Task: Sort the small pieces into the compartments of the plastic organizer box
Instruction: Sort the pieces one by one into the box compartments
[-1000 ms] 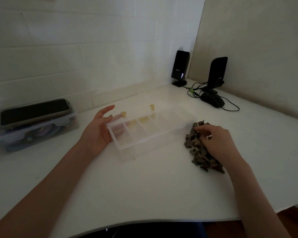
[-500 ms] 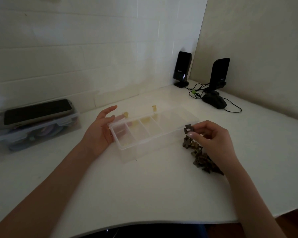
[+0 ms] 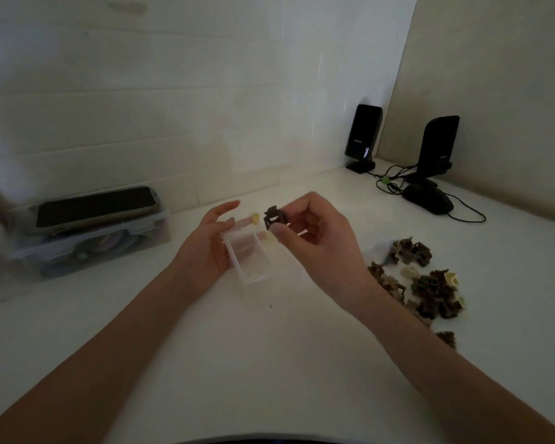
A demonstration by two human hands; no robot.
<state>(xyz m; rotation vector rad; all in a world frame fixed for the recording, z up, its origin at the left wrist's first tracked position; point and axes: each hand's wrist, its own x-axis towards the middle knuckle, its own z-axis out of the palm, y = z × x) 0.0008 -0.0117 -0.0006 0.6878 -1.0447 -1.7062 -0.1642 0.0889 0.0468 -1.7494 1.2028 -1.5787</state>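
Note:
A clear plastic organizer box point(image 3: 249, 265) lies on the white table, its lid open; my right hand hides most of it, and only the left end compartment shows. My left hand point(image 3: 207, 243) rests against the box's left end with fingers relaxed and straight. My right hand point(image 3: 314, 235) hovers above the box's left part and pinches a small dark brown piece point(image 3: 274, 216) between thumb and fingers. A pile of brown and a few cream pieces point(image 3: 422, 283) lies on the table to the right.
At the left stands a clear storage case point(image 3: 90, 248) with a black phone point(image 3: 95, 205) on top. Two black speakers point(image 3: 364, 136) point(image 3: 436, 145), a black mouse point(image 3: 428, 198) and their cables sit in the far right corner. The table's front edge curves near me.
My right hand lifted a brown piece off the pile and carried it left, from the box's right end to above its left part. The left hand stayed at the box's end.

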